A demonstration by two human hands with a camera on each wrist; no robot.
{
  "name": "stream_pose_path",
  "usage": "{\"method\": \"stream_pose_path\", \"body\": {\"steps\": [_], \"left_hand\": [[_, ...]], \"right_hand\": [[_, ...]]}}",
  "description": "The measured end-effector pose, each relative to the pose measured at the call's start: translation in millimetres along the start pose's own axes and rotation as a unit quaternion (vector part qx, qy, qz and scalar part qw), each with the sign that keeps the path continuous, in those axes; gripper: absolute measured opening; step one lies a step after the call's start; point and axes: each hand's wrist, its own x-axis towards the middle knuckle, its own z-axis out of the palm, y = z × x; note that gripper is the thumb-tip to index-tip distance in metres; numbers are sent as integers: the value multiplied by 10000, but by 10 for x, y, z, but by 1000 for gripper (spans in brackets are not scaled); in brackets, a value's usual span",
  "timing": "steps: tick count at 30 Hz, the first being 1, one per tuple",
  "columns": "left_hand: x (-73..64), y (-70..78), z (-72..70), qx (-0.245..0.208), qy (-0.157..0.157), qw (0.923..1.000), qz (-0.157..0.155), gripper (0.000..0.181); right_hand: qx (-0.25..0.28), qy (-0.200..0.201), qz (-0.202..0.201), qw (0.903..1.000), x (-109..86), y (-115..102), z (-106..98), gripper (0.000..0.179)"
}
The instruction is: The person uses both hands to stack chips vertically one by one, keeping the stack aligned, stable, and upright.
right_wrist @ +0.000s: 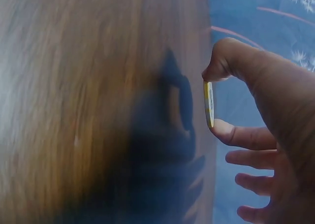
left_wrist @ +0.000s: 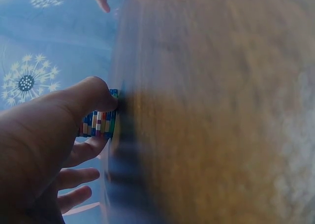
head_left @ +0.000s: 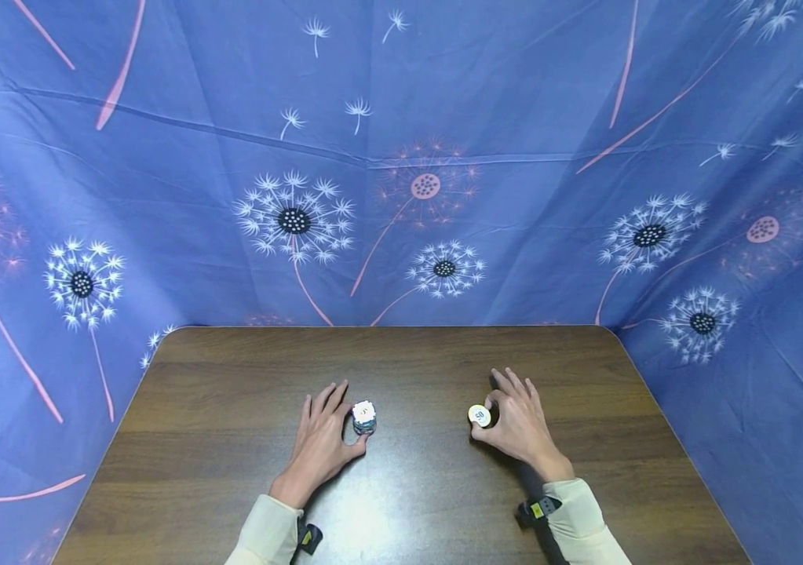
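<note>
A small stack of poker chips (head_left: 364, 417), with a white chip on top and blue, red, green and white edges, stands on the wooden table. My left hand (head_left: 321, 447) holds it by the sides between thumb and index finger, the other fingers spread. In the left wrist view the thumb partly covers the chip stack (left_wrist: 101, 124). My right hand (head_left: 520, 424) pinches a single yellow-and-white poker chip (head_left: 479, 416) marked 50 by its rim. This chip (right_wrist: 209, 104) is raised off the tabletop in the right wrist view, with the hand's shadow below.
The brown wooden table (head_left: 415, 502) spreads beneath both hands, with rounded far corners. A blue curtain (head_left: 535, 94) with dandelion prints hangs behind it and along both sides. Dark bands with small devices sit at both wrists.
</note>
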Motion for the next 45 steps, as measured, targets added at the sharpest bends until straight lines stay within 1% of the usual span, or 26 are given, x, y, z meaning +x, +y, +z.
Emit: {"method": "stream_pose_path", "body": {"steps": [7,12,21,28,36,41,45], "left_hand": [[3,3,3,8,-13,10000,4,56],[6,1,7,-1,-31,10000,4,55],[11,-16,-7,16,-114,9999,-26,56],[11,-11,-12,38,-40,10000,21,54],[13,-8,-20,77,-45,9999,47,54],[15,-7,-21,49,-109,9999,-18,54],[12,-4,-24,15,-144,9999,-51,55]], "right_hand": [[3,78,-459,9989,99,-208,12,36],[107,-92,-705,9974,185,-373,32,34],[286,-295,-1152,9925,329,-716,139,32],[390,-343,-1519,9870,439,-979,180,32],[282,-523,-1799,9819,552,-1219,194,34],[117,-618,-1958,9786,632,-1354,215,35],[-15,-716,-1993,9773,698,-1445,238,35]]}}
